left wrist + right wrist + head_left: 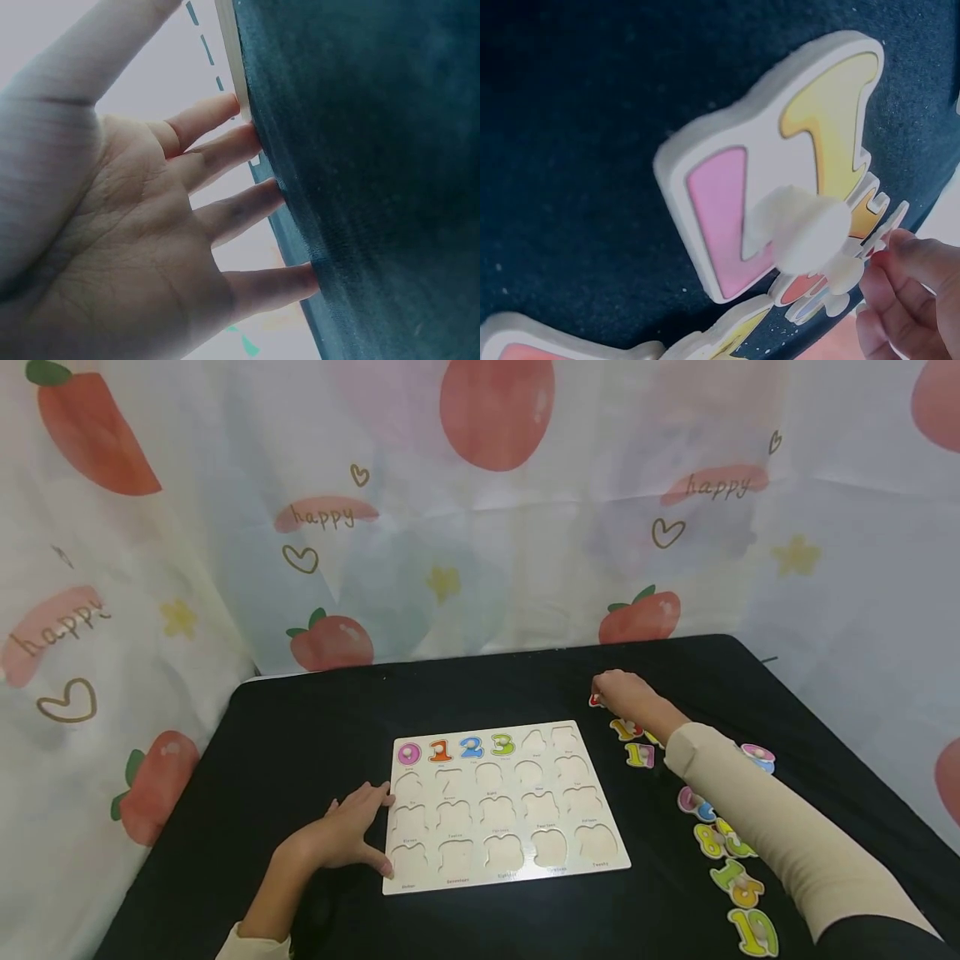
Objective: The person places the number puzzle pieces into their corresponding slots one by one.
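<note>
A white wooden number puzzle board (pixel 480 835) lies on the black table, with the 0, 1, 2 and 3 pieces (pixel 439 750) in its top row. My left hand (pixel 333 835) rests at the board's left edge, fingers spread, thumb at the near corner. At the far right, my right hand (pixel 628 693) pinches a small number piece (pixel 596 701) with red on it, mostly covered by the fingers. In the right wrist view, thumb and fingertips meet at that piece's edge. Closer to that camera, a pink-and-yellow number piece (pixel 720 217) with a white knob lies on the cloth.
Orange-red (pixel 621 729) and green-pink (pixel 640 755) number pieces lie just in front of the right hand. Several more pieces, such as a green-yellow 19 (pixel 753 932), line the table's right side, partly under the right sleeve (pixel 780 827). A printed curtain (pixel 480 568) hangs behind the table.
</note>
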Demonstrator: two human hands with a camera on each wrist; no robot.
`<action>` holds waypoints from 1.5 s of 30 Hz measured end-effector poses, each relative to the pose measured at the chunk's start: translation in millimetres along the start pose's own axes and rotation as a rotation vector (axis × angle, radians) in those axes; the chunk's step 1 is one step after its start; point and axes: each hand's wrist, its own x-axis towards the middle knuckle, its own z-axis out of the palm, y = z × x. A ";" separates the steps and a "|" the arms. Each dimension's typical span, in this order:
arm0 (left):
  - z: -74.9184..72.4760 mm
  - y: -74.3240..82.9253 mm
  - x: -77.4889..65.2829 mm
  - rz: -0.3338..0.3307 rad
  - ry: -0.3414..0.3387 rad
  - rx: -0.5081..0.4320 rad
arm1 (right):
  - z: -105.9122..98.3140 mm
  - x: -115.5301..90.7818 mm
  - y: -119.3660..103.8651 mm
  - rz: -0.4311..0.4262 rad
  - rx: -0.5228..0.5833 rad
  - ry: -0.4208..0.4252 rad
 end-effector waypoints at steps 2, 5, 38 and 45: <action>1.3 0.3 -0.1 -0.001 0.001 -0.007 | 2.5 0.0 1.5 0.002 -0.003 0.009; 2.1 0.2 -0.9 -0.006 -0.006 -0.006 | 4.8 -0.2 2.1 -0.002 0.005 0.008; -5.2 1.5 -3.0 0.007 -0.018 -0.024 | -13.2 -12.8 -74.2 -0.192 0.205 -0.142; -5.0 1.1 -3.4 0.007 -0.018 -0.035 | -7.8 -12.4 -85.9 -0.170 0.196 -0.190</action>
